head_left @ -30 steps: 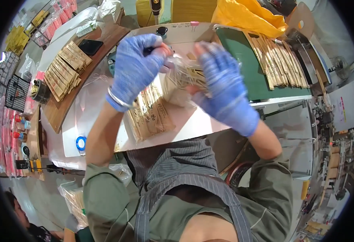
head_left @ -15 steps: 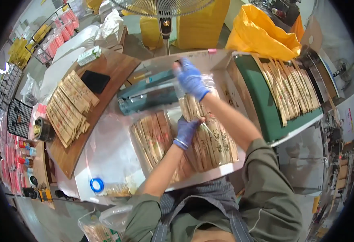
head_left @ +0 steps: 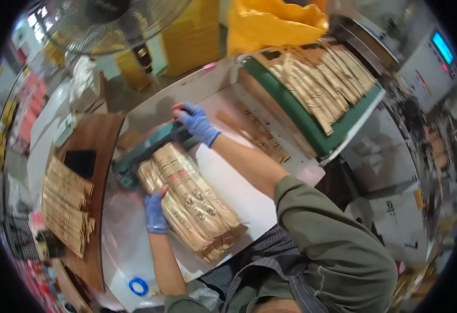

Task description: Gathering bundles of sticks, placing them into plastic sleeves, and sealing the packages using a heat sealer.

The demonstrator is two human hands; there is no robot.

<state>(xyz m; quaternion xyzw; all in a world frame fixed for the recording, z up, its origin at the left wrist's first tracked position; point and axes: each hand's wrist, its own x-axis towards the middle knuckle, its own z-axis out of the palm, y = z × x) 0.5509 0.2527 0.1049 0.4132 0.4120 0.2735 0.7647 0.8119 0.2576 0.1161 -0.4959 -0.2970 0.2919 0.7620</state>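
Observation:
A clear-wrapped bundle of long brown paper packets [head_left: 192, 201] lies slanted on the white worktop, its far end against a long teal bench sealer [head_left: 158, 138]. In a blue glove with bare fingertips, my left hand [head_left: 156, 213] grips the bundle's left side, thumb on top and the other fingers mostly hidden. My right hand [head_left: 198, 124], gloved the same way, is closed at the right end of the sealer's arm. Its fingers are slightly blurred. Part of the sealer is hidden behind the bundle.
More packets [head_left: 66, 203] and a black tablet-like slab [head_left: 80, 163] lie on a brown board [head_left: 95, 250] at left. Other packets [head_left: 325, 86] cover a green surface [head_left: 319, 138] at right. A blue tape ring [head_left: 138, 286] is near the front edge. Beyond stand a fan [head_left: 108, 23] and yellow sack [head_left: 275, 28].
The view has swung to the right. The held bundle has moved left, up against the sealer; a separate bundle on the left no longer shows apart. Loose packets in the tray are uncovered.

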